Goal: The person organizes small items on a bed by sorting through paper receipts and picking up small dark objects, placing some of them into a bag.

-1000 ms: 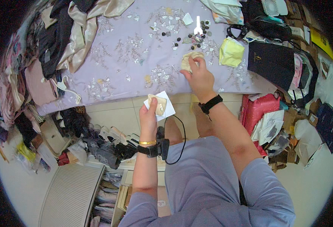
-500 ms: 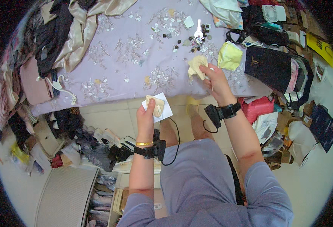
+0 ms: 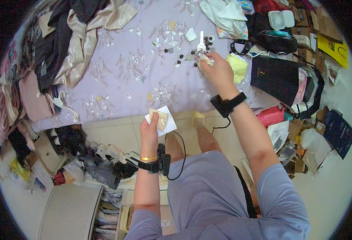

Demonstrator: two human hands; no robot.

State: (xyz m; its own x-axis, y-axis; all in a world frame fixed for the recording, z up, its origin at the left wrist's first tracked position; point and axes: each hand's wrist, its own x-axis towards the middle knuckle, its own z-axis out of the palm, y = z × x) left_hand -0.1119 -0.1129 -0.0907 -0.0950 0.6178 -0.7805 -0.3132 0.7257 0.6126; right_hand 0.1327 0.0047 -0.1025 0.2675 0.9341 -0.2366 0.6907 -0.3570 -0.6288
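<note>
A cream, crumpled piece of soft cloth (image 3: pixel 202 64) is at the right hand (image 3: pixel 220 72), whose grip is clamped on it between thumb and fingers; most of the cloth is hidden by the hand, and whether it touches what lies under it cannot be told. The left hand (image 3: pixel 146 129) holds a small, cream, folded cloth piece (image 3: pixel 162 116) flat against a white, square card (image 3: pixel 168 127); its grip is clamped on both, the thumb on top, in front of the near edge of the bed.

Just beyond the right hand, small, round, black beads (image 3: pixel 177 62) lie scattered around a white, long-handled, flat tool (image 3: pixel 201 41) and a little heap of shiny, multicoloured bits (image 3: pixel 200 50). Near these is a pale, flat, roughly square piece (image 3: pixel 190 34), and just to the right of the hand lies a pale yellow, square, folded cloth (image 3: pixel 237 68).

All this lies on a bed (image 3: pixel 120 88) with a lavender, flower-patterned cover. At its right side are a black, buckled strap (image 3: pixel 242 47) and a large, black, flat-sided bag (image 3: pixel 275 80); at its left, a white plastic hanger (image 3: pixel 64 105) and a shiny, cream satin garment (image 3: pixel 78 56) near dark clothes (image 3: pixel 55 66).
</note>
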